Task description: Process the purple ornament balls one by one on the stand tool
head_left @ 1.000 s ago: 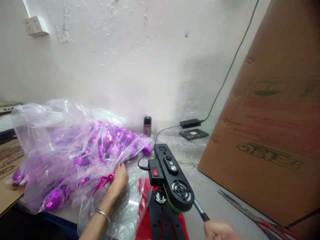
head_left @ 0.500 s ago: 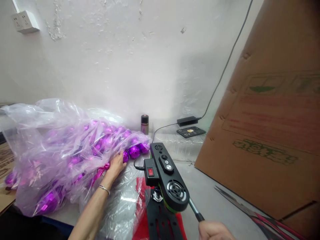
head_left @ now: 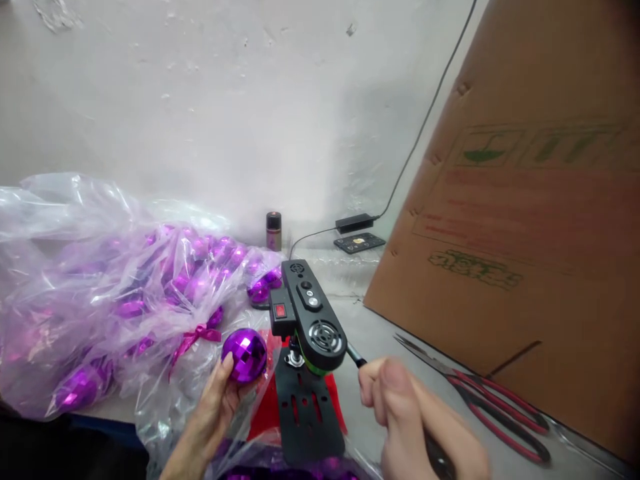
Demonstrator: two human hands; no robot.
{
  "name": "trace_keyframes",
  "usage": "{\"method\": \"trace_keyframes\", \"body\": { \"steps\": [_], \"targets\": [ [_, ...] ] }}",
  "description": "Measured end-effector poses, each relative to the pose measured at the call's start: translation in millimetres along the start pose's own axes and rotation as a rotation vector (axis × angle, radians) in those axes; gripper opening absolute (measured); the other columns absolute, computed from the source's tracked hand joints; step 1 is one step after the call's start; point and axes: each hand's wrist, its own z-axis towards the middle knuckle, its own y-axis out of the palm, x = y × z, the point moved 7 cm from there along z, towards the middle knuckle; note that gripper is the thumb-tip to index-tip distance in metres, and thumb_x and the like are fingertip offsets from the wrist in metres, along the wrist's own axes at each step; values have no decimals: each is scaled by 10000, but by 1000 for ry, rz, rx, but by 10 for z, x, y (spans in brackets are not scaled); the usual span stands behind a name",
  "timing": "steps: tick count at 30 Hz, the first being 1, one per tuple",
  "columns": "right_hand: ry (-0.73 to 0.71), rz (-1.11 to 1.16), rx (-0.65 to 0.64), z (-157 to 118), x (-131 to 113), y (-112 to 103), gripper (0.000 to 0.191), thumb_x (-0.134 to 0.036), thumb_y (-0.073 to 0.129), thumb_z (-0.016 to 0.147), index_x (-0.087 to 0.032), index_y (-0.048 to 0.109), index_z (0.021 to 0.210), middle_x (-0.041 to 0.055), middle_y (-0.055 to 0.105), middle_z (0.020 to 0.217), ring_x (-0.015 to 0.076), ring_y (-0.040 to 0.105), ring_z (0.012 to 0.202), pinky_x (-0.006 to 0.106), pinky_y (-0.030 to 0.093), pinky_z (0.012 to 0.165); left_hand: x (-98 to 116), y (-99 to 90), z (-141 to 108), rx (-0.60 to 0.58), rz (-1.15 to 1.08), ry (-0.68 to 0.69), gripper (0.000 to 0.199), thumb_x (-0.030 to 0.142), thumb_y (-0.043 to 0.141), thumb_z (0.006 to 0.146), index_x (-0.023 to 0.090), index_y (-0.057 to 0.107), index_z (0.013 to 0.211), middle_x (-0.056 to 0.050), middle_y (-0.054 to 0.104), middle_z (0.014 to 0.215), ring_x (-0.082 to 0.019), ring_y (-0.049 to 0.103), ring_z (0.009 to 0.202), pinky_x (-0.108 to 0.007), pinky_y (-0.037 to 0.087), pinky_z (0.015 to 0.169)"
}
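My left hand (head_left: 215, 407) holds a shiny purple mirror-tiled ball (head_left: 245, 356), thumb on its near side. To the right stands a black device (head_left: 313, 307) with round vents, a red switch and a slotted black base plate (head_left: 307, 417). My right hand (head_left: 425, 420) is closed around a black-handled tool with a metal shaft (head_left: 354, 355); the shaft's far end is hidden behind the device. Left of the ball lies a large clear plastic bag (head_left: 100, 253) full of purple balls, with a pink ribbon bow (head_left: 193, 338) beside it.
A large cardboard box (head_left: 525, 220) leans at the right, with red-handled scissors (head_left: 480, 387) before it. By the wall are a small dark bottle (head_left: 273, 232), a black power adapter (head_left: 356, 223) and a phone (head_left: 359, 243). Red material (head_left: 265, 413) lies under the base plate.
My left hand has come away from the bag's opening towards me with one purple ball. My right hand has come further into view on the tool. The view has shifted to the right and down.
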Motion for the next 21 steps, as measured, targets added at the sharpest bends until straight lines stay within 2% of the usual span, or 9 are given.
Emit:
{"method": "trace_keyframes", "body": {
  "steps": [2,4,6,9,13,15,17,21],
  "targets": [
    [-29,-5,-42,10,3,-2,509,-176,607,1198,-224,505,702,-53,488,643,78,493,549,272,365,573,-258,35,-136,52,-19,1,890,923,830,897,228,780,1450,-175,875,1490,-418,814,1448,-565,655,1267],
    [9,-16,-5,-10,19,-21,510,-181,603,1205,-224,502,707,-50,478,652,85,488,571,289,355,589,-447,91,-188,79,52,28,938,936,875,841,222,775,1442,-180,877,1475,-422,809,1448,-563,634,1281],
    [52,-10,34,-38,18,-16,509,-185,612,1205,-220,499,710,-48,472,666,88,474,594,305,338,611,-575,124,-178,109,149,73,991,918,924,784,210,732,1450,-185,888,1416,-423,831,1391,-561,634,1262],
    [37,-10,39,-48,-10,4,516,-213,609,1217,-220,491,714,-48,466,667,89,462,597,306,333,611,-716,155,-114,111,269,129,1020,864,976,718,220,674,1449,-178,887,1367,-434,846,1336,-556,655,1208],
    [-62,-18,-48,-13,-10,-23,470,-172,575,1218,-227,519,754,-61,505,655,77,510,566,251,383,574,-809,203,-85,58,421,229,971,729,984,746,226,648,1506,-207,798,1558,-463,748,1500,-620,559,1323],
    [-112,-16,-107,-2,-8,-38,434,-119,553,1209,-229,550,788,-67,535,661,64,543,563,216,417,577,-817,230,-111,41,531,270,962,638,999,735,220,651,1529,-216,787,1567,-491,727,1511,-684,523,1344],
    [-137,-22,-129,4,-10,-54,417,-87,540,1201,-230,560,811,-68,547,673,58,558,571,199,435,589,-813,255,-147,23,612,303,925,549,997,745,221,660,1541,-214,792,1559,-506,724,1509,-721,520,1341],
    [-130,-36,-136,13,-9,-54,424,-88,544,1199,-233,525,801,-67,520,670,63,550,564,207,431,581,-791,281,-212,-36,663,385,891,433,1000,773,239,665,1576,-195,788,1588,-497,718,1538,-712,544,1347]
  ]
}}
